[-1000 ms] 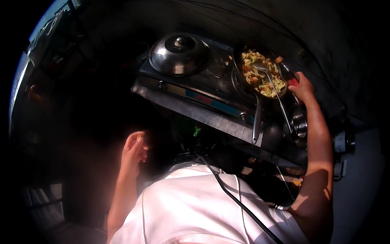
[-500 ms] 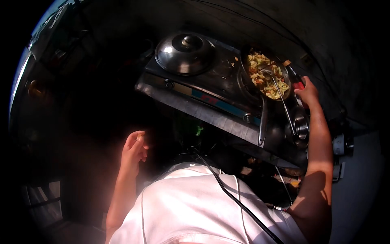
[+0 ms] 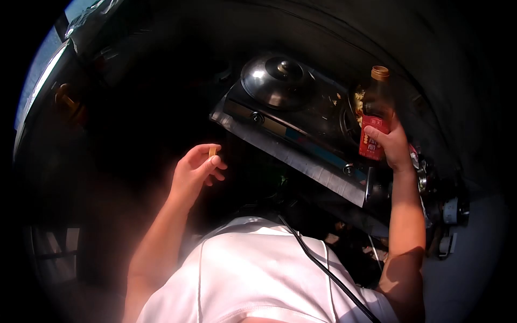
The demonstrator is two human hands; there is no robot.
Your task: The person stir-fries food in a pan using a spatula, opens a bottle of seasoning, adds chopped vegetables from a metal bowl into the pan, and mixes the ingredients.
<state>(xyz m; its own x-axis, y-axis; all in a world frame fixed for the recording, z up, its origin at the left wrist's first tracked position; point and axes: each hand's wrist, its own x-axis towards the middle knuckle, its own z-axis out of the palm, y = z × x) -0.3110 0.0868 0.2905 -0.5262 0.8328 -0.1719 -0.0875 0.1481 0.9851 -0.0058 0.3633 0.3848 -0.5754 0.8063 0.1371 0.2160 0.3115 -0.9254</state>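
Note:
My right hand (image 3: 396,146) is wrapped round a sauce bottle (image 3: 376,124) with a red label, a dark upper part and an orange-brown neck without a cap. It stands upright in my grip in front of the pan of chopped food (image 3: 359,103), hiding most of it. Between the thumb and fingertips of my left hand (image 3: 193,171) I pinch a small yellow-brown bottle cap (image 3: 212,152). That hand is held apart from the stove, to its left.
On the gas stove (image 3: 301,126) a domed steel lid (image 3: 277,83) covers the left burner. A knob (image 3: 349,170) sits on the stove's front. A black cable (image 3: 318,265) runs across my white shirt. Shiny metal items lie right of the stove.
My right hand has lifted the bottle from beside the pan, toward me and left, so it now blocks the pan. My left hand, still pinching the cap, has moved up and right.

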